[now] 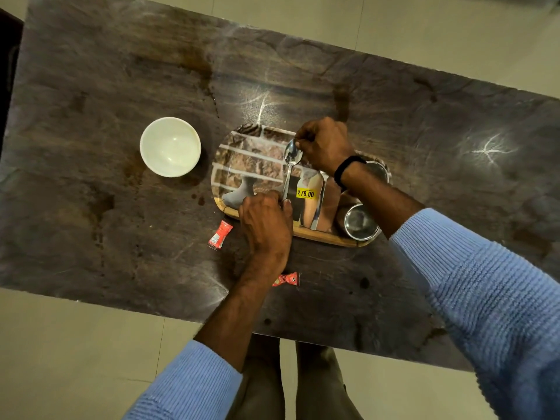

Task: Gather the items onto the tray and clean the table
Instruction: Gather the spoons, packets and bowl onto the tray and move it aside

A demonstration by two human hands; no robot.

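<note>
A printed oval tray (pixel 239 159) with a yellow price sticker lies in the middle of the dark table. A steel spoon (pixel 291 160) is over the tray. My left hand (pixel 266 225) pinches the spoon's handle end at the tray's near edge. My right hand (pixel 324 144) holds the spoon's bowl end with its fingertips. Two steel cups stand on the tray's right side, one near (pixel 360 221) and one far (pixel 377 171), the far one partly hidden by my right wrist. A second steel utensil (pixel 318 207) lies on the tray.
A white bowl (pixel 170 146) stands on the table left of the tray. Two red sachets lie on the table, one (pixel 219 234) by my left hand and one (pixel 286 279) partly under my left wrist. Brown spill stains mark the table (pixel 121 86). Tiled floor surrounds it.
</note>
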